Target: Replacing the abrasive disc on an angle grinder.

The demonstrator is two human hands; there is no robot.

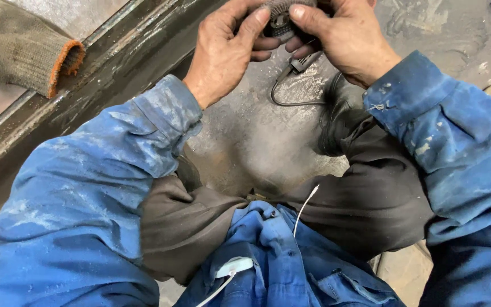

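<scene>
Both my hands are raised at the top of the head view and meet on a small dark round device (279,17) with a ribbed, mesh-like surface. My left hand (228,48) grips its left side, thumb on top. Pinching its right side is my right hand (345,37). A thin black cable (284,91) with a plug hangs from the device and loops down over the grimy floor. The top of the device is cut off by the frame edge.
A dark metal beam (86,85) runs diagonally at the left, with an olive knitted sleeve with an orange cuff (24,48) lying beyond it. My black boot (339,119) and dark trousers (370,193) are below. A white cable (302,210) runs down my blue jacket.
</scene>
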